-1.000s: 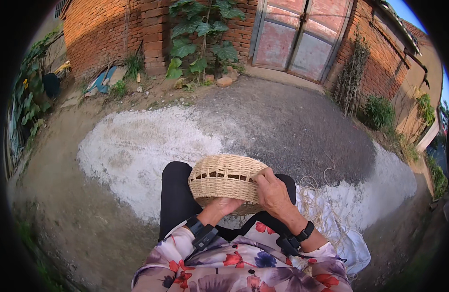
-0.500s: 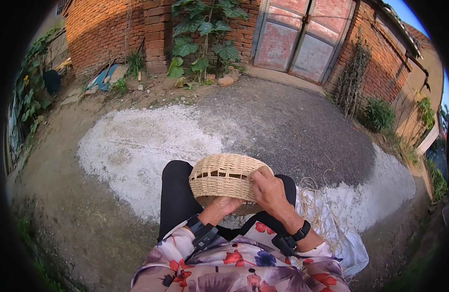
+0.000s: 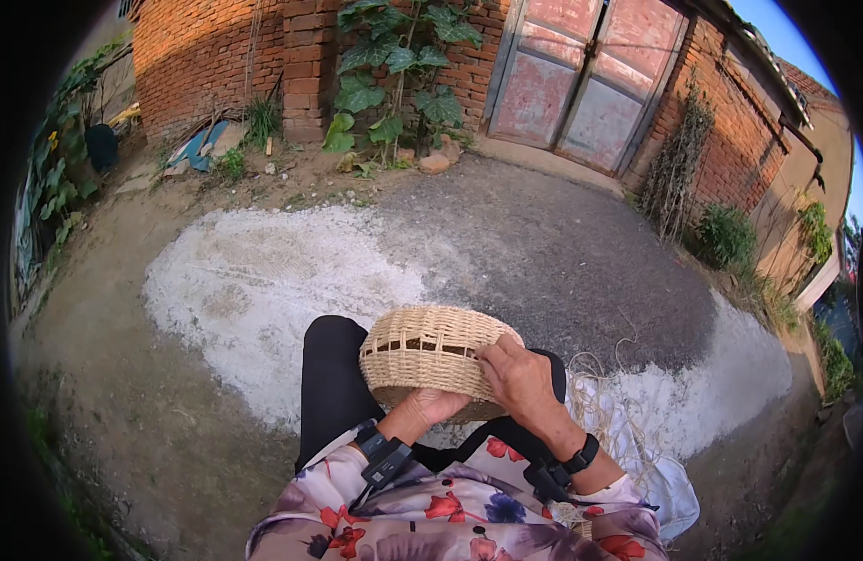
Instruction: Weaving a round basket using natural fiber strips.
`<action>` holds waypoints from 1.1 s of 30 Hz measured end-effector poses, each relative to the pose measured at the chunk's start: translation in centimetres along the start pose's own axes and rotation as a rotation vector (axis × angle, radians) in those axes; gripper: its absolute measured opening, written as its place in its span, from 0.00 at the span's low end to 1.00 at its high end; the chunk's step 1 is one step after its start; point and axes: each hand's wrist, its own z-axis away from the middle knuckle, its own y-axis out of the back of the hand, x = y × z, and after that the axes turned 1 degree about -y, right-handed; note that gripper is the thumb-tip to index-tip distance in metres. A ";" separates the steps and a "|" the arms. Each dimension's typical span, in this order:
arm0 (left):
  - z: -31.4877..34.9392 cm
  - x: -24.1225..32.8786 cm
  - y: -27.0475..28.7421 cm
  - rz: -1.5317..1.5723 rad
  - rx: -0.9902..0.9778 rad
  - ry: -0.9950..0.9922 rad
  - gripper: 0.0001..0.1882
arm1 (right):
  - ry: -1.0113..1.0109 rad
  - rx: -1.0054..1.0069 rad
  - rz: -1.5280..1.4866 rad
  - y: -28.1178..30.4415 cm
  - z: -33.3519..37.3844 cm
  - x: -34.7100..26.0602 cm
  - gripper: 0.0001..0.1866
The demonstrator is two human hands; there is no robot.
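Observation:
A pale woven basket (image 3: 422, 369), round with a band of open slots in its wall, is tilted on its side above my lap between my knees. My left hand (image 3: 434, 405) supports it from below at the near rim, with the fingertips hidden by the weave. At the basket's right side my right hand (image 3: 523, 379) is closed, thumb and fingers pinching at the end of the slot band. Whether a loose strand lies in that pinch is too small to tell.
Loose straw-coloured strands (image 3: 595, 397) lie on a white sack (image 3: 674, 486) by my right knee. Pale powdery patches (image 3: 272, 290) and dark pavement (image 3: 562, 252) spread ahead. Farther off stand a brick wall (image 3: 202, 70), a leafy climbing plant (image 3: 389, 70) and a worn metal double door (image 3: 585, 75).
The basket has sunk slightly and tips a little more. My right hand has shifted down and a bit to the right at the slot band; my left hand still supports the basket.

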 end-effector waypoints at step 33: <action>0.5 1.0 -1.5 0.076 0.017 0.047 0.27 | -0.312 0.006 -1.076 0.9 0.0 5.8 0.13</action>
